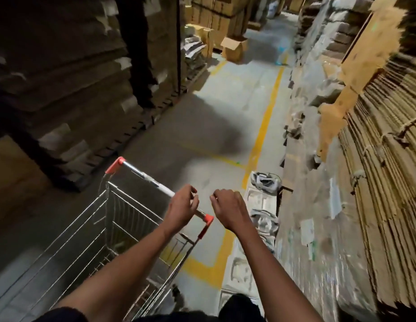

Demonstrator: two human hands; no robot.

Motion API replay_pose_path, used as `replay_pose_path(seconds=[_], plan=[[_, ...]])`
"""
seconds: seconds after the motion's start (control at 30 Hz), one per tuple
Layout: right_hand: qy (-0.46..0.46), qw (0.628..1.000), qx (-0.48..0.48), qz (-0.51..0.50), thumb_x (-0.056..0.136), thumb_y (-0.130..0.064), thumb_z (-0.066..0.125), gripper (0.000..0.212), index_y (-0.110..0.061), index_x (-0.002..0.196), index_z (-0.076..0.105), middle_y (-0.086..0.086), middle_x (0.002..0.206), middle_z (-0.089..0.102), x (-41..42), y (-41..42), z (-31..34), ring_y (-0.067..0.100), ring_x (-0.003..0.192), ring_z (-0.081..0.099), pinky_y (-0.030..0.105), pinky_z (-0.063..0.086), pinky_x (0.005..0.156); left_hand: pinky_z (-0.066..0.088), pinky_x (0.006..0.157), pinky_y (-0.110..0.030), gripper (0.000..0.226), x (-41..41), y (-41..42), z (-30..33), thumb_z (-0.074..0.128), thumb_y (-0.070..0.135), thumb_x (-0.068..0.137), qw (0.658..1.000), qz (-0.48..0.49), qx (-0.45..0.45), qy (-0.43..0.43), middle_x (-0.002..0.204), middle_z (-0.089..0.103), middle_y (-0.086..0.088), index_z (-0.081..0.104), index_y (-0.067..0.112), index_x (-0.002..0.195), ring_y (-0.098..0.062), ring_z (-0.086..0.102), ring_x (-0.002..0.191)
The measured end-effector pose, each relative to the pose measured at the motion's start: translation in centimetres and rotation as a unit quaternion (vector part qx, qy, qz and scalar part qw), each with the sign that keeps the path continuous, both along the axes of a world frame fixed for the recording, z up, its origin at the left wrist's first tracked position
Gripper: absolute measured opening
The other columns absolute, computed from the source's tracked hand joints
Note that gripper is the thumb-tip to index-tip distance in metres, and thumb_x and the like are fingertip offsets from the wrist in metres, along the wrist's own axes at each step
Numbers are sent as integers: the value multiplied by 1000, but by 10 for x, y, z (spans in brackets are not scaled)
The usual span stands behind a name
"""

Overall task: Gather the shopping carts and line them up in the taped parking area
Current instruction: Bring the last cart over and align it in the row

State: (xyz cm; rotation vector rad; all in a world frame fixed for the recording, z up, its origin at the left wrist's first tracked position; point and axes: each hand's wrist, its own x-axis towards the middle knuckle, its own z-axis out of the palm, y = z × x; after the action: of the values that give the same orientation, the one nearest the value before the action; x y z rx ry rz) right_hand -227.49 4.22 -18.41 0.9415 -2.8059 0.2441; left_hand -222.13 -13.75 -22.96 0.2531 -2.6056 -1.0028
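Head view: a wire shopping cart [123,231] is seen at lower left on the concrete floor [179,140], its handle bar [155,182] running diagonally from upper left to lower right, with red end caps. The basket's long axis lies across that bar, nose pointing down and left, away from the yellow floor line [263,126]. The left hand [182,206] is loosely curled over the bar near its right cap; whether it is actually gripped cannot be told. The right hand [227,209] is curled beyond the cap, nothing held. With one uncertain hold at the bar's end, the cart could likely swivel and be driven into the stacked flattened cardboard [388,182] or the pallet stacks [70,94] on the left.
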Motion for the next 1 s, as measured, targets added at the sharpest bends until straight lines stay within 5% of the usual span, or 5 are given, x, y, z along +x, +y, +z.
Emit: replay_pose_path(seconds=[0.27, 0.47, 0.63, 0.8, 1.0], plan=[[-31, 985, 16, 170, 101, -41, 36, 28, -24, 94, 58, -1, 89, 66, -103, -89, -3, 27, 87, 60, 44, 43, 80, 51, 70, -30, 15, -53, -39, -8, 60, 36, 95, 991, 132, 3, -29, 94, 53, 9, 51, 27, 104, -9, 53, 82], [-32, 918, 39, 394, 85, -35, 53, 18, -22, 97, 52, 3, 91, 58, -164, -202, -20, 31, 85, 56, 42, 40, 73, 46, 70, -34, 19, -71, -84, -17, 65, 22, 85, 953, 300, 44, -21, 93, 54, 2, 52, 22, 98, -20, 56, 82], [-34, 807, 65, 586, 77, -34, 62, 29, -20, 102, 53, 5, 95, 56, -183, -302, -32, 32, 85, 56, 41, 36, 70, 45, 74, -32, 29, -76, -109, -28, 65, 12, 79, 865, 493, 93, -33, 99, 52, 2, 53, 18, 104, -16, 51, 85], [-31, 640, 150, 753, 64, -36, 81, 65, -12, 121, 61, 9, 113, 64, -192, -344, -37, 32, 101, 63, 42, 50, 84, 42, 82, -27, 44, -88, -80, -23, 72, 18, 74, 774, 608, 148, -95, 108, 50, 0, 52, 15, 114, -17, 50, 95], [40, 472, 201, 858, 72, -47, 44, 47, -24, 109, 61, -1, 107, 63, -199, -359, -27, 23, 102, 60, 40, 42, 92, 44, 86, -36, 55, -118, -27, -34, 74, 41, 79, 698, 662, 208, -179, 115, 56, -9, 48, 12, 118, -29, 58, 105]])
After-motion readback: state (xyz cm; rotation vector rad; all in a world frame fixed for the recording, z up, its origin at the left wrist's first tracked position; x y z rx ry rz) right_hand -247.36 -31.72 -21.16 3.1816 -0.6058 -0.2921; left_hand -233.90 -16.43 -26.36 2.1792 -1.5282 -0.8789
